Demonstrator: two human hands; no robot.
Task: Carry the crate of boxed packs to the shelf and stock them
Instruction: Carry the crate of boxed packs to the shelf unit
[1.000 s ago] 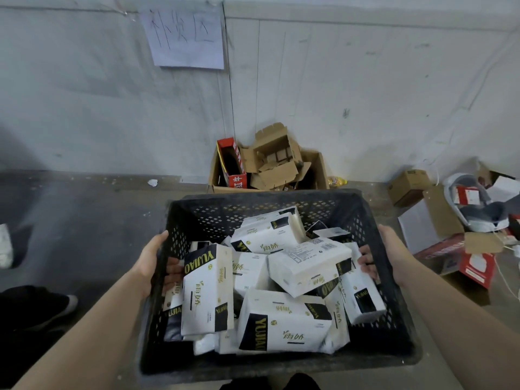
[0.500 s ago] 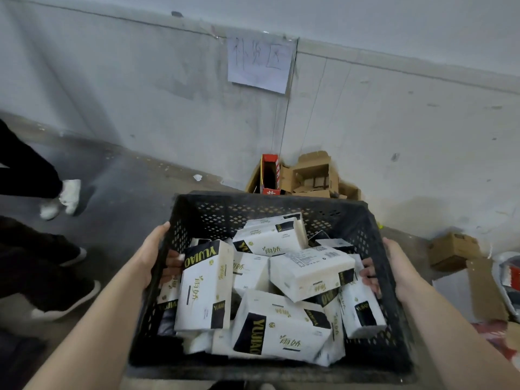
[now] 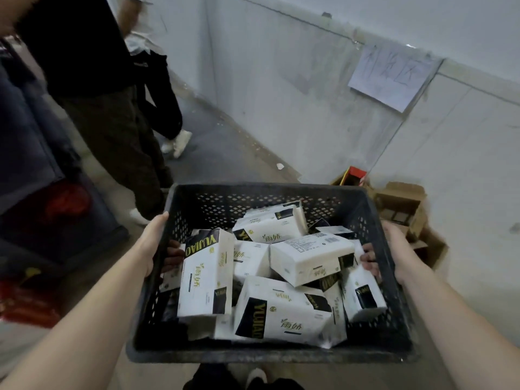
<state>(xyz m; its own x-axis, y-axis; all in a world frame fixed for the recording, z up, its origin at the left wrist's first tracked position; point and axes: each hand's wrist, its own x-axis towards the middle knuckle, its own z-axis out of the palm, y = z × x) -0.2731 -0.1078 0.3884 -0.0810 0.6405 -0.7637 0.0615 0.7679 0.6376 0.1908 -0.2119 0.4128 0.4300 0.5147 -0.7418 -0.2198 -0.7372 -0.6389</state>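
A black perforated plastic crate (image 3: pixel 261 353) hangs in front of me, off the floor. It holds several white-and-black boxed packs (image 3: pixel 309 260) piled loosely, some on end, some flat. My left hand (image 3: pixel 153 246) grips the crate's left wall, with fingertips showing through the handle hole inside. My right hand (image 3: pixel 394 251) grips the right wall the same way, fingers curled in over the rim beside a pack. No shelf is in view.
A person in dark clothes (image 3: pixel 112 116) stands close at the left front, another's legs behind. Dark bins with red items (image 3: pixel 47 209) line the left. Open cardboard boxes (image 3: pixel 402 209) lie against the white wall at right, under a paper sign (image 3: pixel 394 77).
The view has swung left while I carry the crate. The cardboard boxes and paper sign have slid to the right, and the standing people have come close at the left. My grip is unchanged.
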